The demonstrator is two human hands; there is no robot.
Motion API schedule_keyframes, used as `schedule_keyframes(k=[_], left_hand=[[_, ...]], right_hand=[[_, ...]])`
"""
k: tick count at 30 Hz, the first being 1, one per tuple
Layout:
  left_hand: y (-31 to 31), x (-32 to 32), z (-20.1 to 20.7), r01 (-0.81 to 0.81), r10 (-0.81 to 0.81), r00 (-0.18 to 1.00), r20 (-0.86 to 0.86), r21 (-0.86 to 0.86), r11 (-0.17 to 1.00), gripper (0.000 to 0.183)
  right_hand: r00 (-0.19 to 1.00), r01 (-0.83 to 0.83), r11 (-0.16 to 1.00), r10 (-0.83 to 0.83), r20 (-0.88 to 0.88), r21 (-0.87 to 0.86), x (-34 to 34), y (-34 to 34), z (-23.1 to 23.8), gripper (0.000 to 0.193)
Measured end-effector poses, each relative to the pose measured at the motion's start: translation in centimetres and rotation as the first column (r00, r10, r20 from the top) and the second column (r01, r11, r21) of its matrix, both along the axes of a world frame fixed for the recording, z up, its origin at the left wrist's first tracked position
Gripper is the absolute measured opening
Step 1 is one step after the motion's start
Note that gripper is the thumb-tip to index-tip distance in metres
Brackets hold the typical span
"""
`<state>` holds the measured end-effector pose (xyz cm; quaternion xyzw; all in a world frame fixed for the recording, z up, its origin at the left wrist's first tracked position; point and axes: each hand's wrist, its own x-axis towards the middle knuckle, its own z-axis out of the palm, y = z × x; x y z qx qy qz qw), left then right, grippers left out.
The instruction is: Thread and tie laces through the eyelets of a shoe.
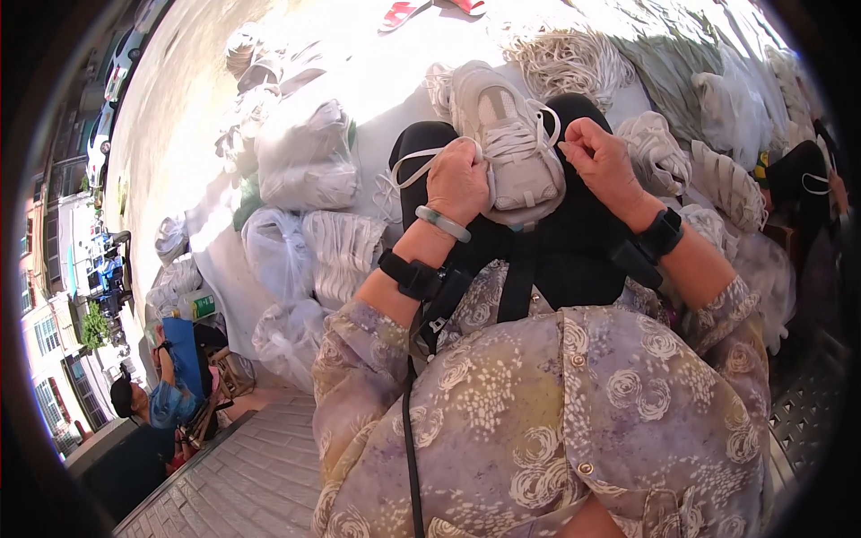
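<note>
A white sneaker [522,175] rests between my knees, its toe toward me. A flat white shoelace [516,141] crosses its tongue in several rows. My left hand [457,182] is closed at the sneaker's left side, with a loop of the lace running out from its fingers over my left knee. My right hand [603,161] is raised just to the right of the sneaker. Its thumb and forefinger are pinched on the lace, which arches over from the upper eyelets. The lace's tip is too small to make out.
Bundled white laces [574,67] lie beyond my right knee, and more bundles [655,152] sit at the right. Plastic-wrapped white bundles [309,157] are piled at the left. Another person [170,394] sits at the far left; a co-worker's hand [839,193] shows at the right edge.
</note>
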<state>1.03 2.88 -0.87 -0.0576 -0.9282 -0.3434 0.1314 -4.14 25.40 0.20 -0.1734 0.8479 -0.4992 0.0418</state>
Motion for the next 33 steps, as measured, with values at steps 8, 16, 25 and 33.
schedule_keyframes(k=[8,16,25,33], left_hand=[[0.5,2.5,3.7,0.047,-0.048,0.999,0.001,-0.115,0.992,0.034],[0.6,3.3,2.3,0.012,-0.008,0.987,0.161,-0.021,1.0,0.041],[1.1,3.4,1.1,-0.026,0.025,0.998,0.063,0.014,1.0,0.031],[-0.3,2.9,0.1,-0.095,0.024,0.975,0.22,0.315,0.944,0.027]], right_hand=[[0.903,-0.168,0.976,0.208,-0.377,0.137,0.9,-2.9,3.0,0.004],[0.812,-0.338,0.854,0.477,-0.337,0.395,1.2,-6.0,1.7,0.004],[0.862,-0.3,0.841,0.441,-0.25,0.451,1.2,-7.0,1.3,0.008],[0.84,-0.292,0.844,0.451,-0.302,0.449,1.0,-7.2,0.8,0.01]])
